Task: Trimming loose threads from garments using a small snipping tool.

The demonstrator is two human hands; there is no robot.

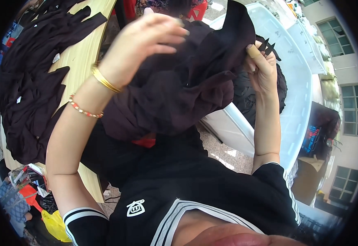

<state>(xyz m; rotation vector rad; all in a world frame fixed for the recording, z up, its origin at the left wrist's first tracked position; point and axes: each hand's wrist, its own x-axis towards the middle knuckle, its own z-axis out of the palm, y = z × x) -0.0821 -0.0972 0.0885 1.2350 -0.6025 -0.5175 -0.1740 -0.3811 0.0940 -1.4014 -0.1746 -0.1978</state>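
Worktop of pale wood (80, 55), at the left: it carried a heap of dark garments (27, 82) with small white tags (56, 58). White plastic bin (300, 82), at the right: we found black cloth (243, 98) inside. Dark cloth bundle (162, 94), one: it lay between worktop and bin, its pointed flap (239, 24) raised at the far right. Left hand (150, 37), with gold bangle (105, 81): blurred, fingers loosely spread over the bundle's far left; contact we could not tell. Right hand (265, 67), thumb wrapped in tan: fingers pinched the flap's edge, black pointed snips (270, 49) beside them.
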